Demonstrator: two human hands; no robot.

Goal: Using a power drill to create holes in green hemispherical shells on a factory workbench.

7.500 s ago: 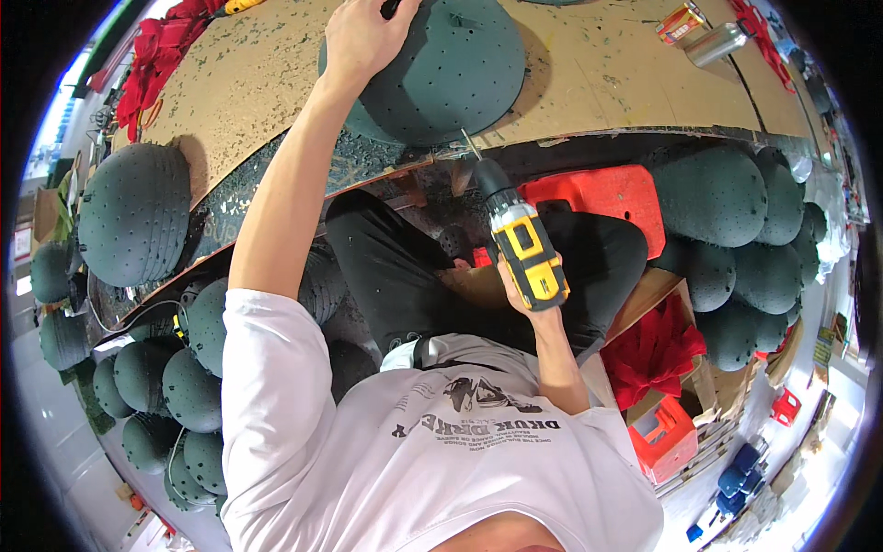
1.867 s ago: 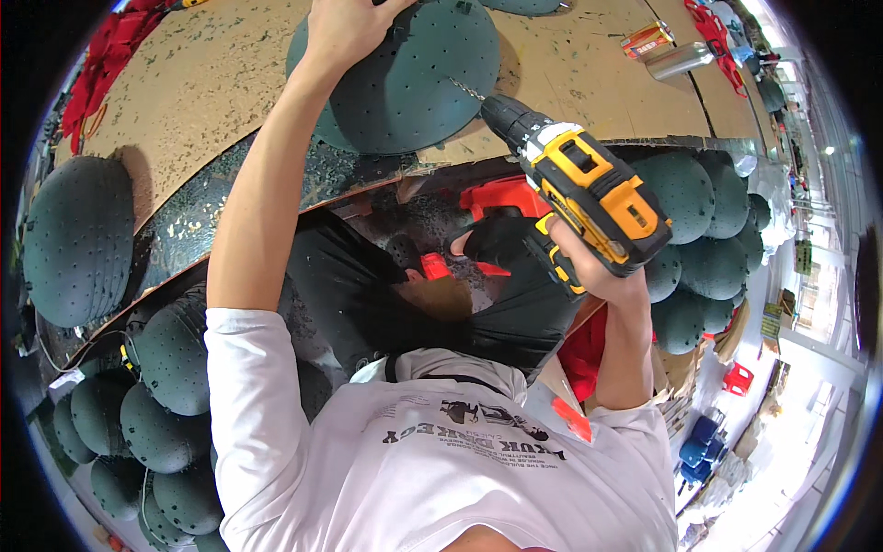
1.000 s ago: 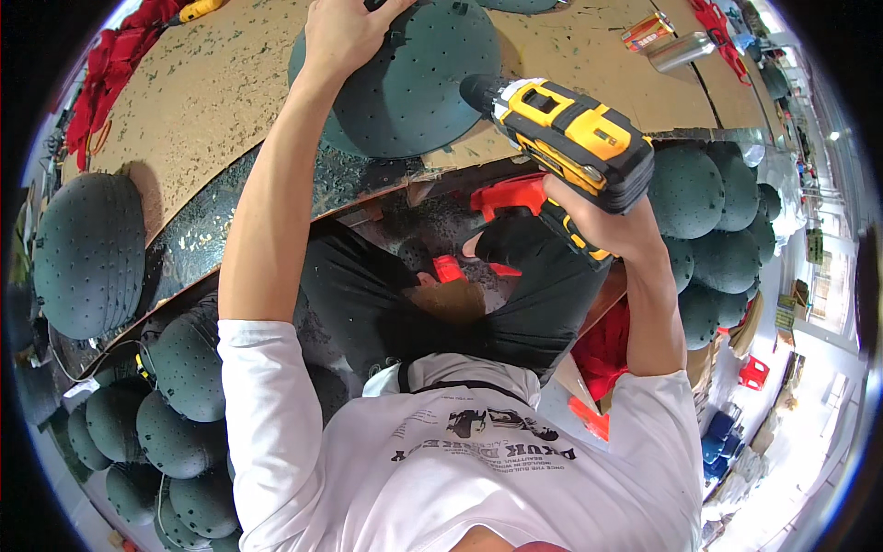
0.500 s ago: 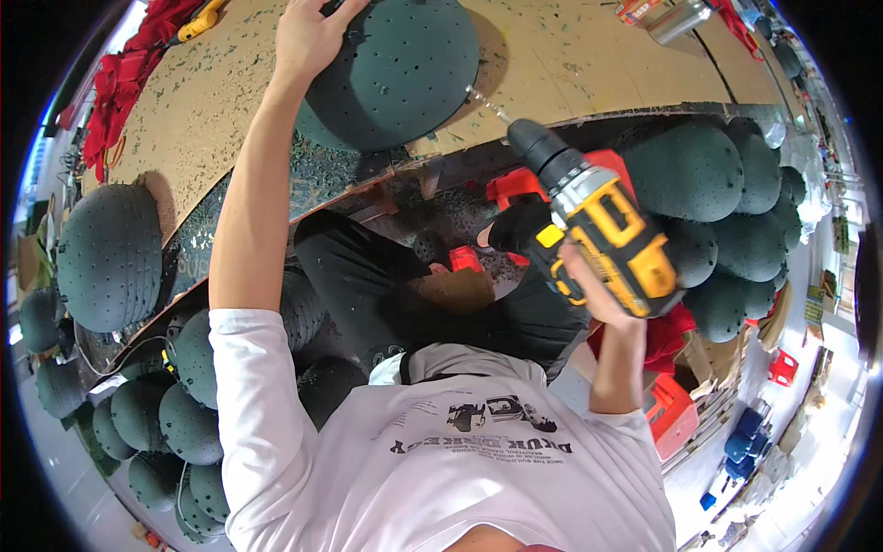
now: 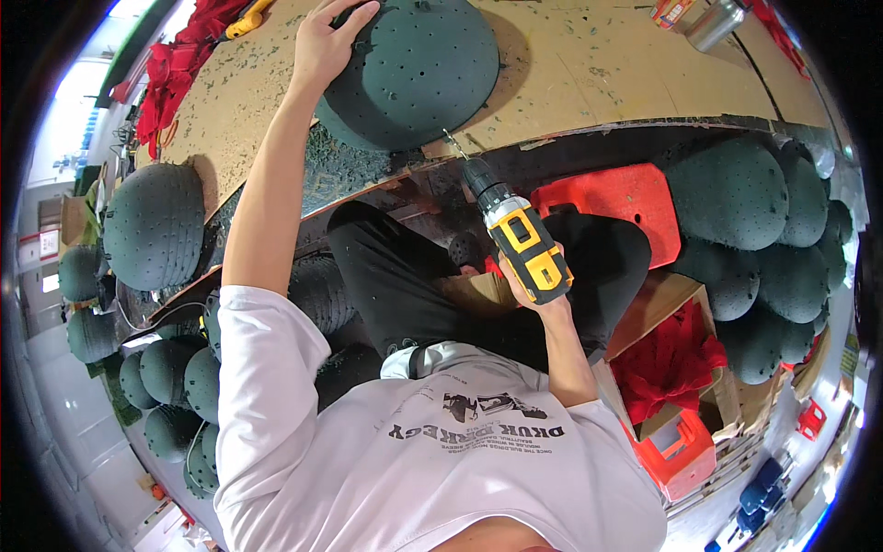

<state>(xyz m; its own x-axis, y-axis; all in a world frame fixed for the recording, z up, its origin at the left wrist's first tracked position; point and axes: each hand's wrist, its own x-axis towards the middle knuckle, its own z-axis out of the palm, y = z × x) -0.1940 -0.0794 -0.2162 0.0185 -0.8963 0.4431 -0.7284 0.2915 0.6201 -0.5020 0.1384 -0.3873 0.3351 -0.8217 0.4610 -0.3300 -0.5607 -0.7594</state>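
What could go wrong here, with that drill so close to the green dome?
The drill bit points at the rim of the green dome, which overhangs the workbench edge; it could slip or tip. Only the left hand steadies it, so it might spin. The right hand holds the drill above the person's lap.

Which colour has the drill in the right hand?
The drill is yellow and black, seen best in the head view.

Workshop/small production floor: scuffed plywood tabletop (image 5: 589, 64) w/ a yellow cordless drill (image 5: 520, 239), stacks of identical dark green perforated domes (image 5: 152, 225) all round, red plastic stool (image 5: 612, 193), cardboard boxes of red bows (image 5: 671, 363).
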